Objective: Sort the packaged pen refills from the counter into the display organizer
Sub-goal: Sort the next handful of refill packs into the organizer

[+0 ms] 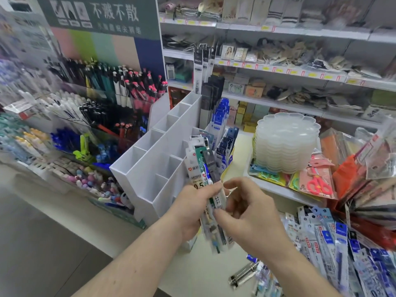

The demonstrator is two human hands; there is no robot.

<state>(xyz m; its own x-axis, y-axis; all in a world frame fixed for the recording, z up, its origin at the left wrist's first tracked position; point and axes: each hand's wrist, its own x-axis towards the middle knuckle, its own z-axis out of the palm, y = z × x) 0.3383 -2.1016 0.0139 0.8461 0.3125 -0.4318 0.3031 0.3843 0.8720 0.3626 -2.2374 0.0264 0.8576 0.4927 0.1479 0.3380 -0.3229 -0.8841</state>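
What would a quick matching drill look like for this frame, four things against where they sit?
Things:
1. bundle of refill packs
2. stack of clear scalloped trays
3. loose refill packs
4. blue refill packs

Places:
A. standing in a back slot of the white organizer
B. spread on the counter at lower right
C. held in the left hand, right hand fingering it
D. on a tray right of the organizer, above pink scissors

Pairs: 1-C, 2-D, 3-B, 4-A
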